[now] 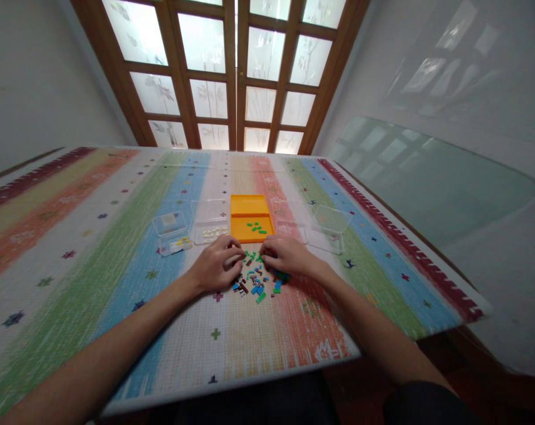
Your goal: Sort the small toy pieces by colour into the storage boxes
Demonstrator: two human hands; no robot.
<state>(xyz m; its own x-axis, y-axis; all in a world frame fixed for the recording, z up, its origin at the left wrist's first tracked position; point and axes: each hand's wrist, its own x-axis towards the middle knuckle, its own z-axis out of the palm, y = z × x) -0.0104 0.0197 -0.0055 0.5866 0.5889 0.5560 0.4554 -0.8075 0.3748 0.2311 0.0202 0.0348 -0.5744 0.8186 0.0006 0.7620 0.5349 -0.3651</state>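
Note:
A loose pile of small toy building bricks (257,289) in green, blue, brown and white lies on the tablecloth between my hands. At its left edge rests my left hand (218,264), fingers bent, with a gap between thumb and index finger and nothing visible in it. My right hand (289,255) is over the upper right of the pile, its fingers curled together near some green bricks (254,256); whatever they pinch is hidden. Just beyond stands an open orange case (248,205) with several green bricks (258,228) in its near half.
Left of the case are open clear boxes, one with cream pieces (214,233), another with yellow and white pieces (180,242). More clear boxes (327,239) stand to the right. A striped tablecloth (174,330) covers the table; a glass-paned door (236,77) is behind.

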